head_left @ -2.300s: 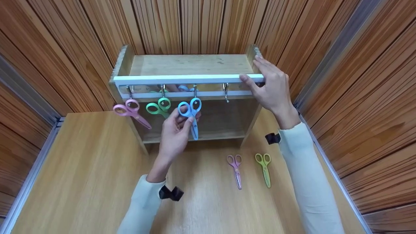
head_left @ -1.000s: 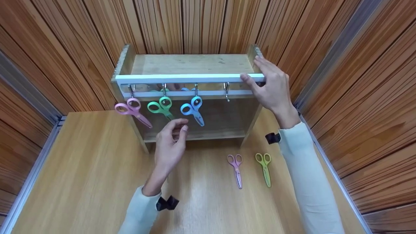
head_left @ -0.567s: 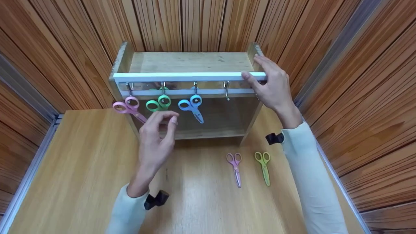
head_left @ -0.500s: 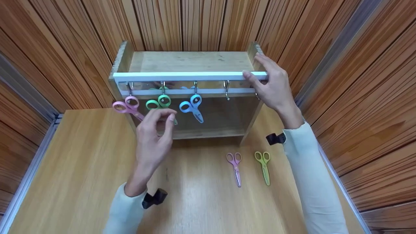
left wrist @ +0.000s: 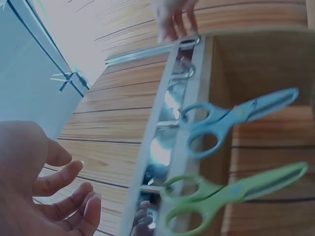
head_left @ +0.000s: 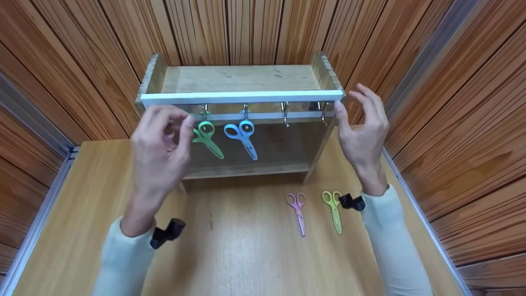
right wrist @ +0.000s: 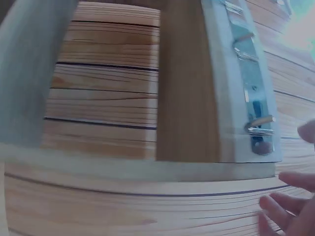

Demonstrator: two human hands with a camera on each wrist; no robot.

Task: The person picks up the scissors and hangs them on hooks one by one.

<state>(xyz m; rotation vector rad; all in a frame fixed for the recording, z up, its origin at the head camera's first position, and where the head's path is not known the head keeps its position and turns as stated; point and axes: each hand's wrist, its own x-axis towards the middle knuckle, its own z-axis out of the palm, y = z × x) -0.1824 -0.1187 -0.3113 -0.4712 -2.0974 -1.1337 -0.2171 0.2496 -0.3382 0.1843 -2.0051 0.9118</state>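
Note:
My left hand hangs before the rack's left end, fingers loosely curled around nothing, and covers the leftmost hook and the pink scissors seen there earlier. Beside it, green scissors hang from a hook by one handle loop. Blue scissors hang likewise on the neighbouring hook; in the left wrist view both pairs dangle near my left hand. My right hand is held just off the rack's right end, thumb and fingers spread, holding nothing. Two bare hooks are at the right of the white hook rack.
The rack runs along the front of a wooden shelf unit. Pink-purple scissors and yellow-green scissors lie on the wooden table. Slatted wood panels stand close behind and at both sides.
My left hand let go of the hanging blue scissors and moved left and up to the rack's left end. My right hand has released the rack's right corner and drawn back to the right.

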